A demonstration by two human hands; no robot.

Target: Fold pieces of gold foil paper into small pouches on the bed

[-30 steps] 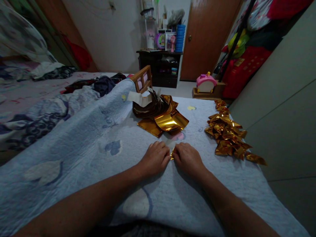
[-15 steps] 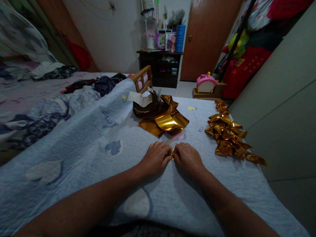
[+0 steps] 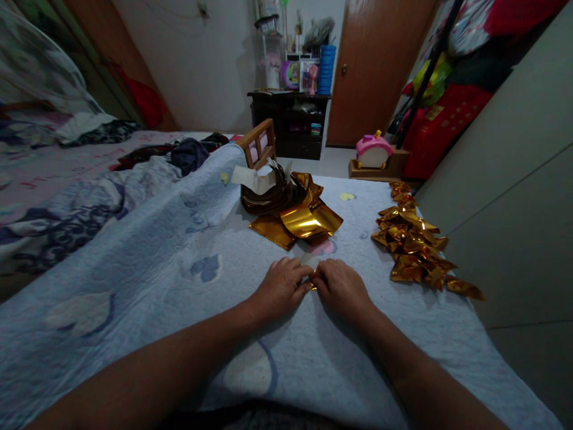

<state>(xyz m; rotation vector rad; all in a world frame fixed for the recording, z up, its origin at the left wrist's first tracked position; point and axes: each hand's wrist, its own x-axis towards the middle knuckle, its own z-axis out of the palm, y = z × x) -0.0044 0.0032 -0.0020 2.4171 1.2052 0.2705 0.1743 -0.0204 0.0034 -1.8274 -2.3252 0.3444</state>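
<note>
My left hand and my right hand meet low over the blue quilt, fingers closed on a small piece of gold foil paper. Most of that piece is hidden under my fingers; a bit of gold shows between them. Beyond my hands lies a stack of gold foil sheets, some curled, with pale undersides turned up at the back. To the right, a row of folded gold foil pieces runs along the quilt's edge.
A wooden bed rail stands behind the foil stack. Left is another bed with rumpled bedding. A dark cabinet, a brown door and a pink toy are at the back. A pale cabinet panel borders the right side.
My left fingers have shifted slightly right, closer to my right fingertips over the gold foil paper. The stack and the folded pieces stay where they were.
</note>
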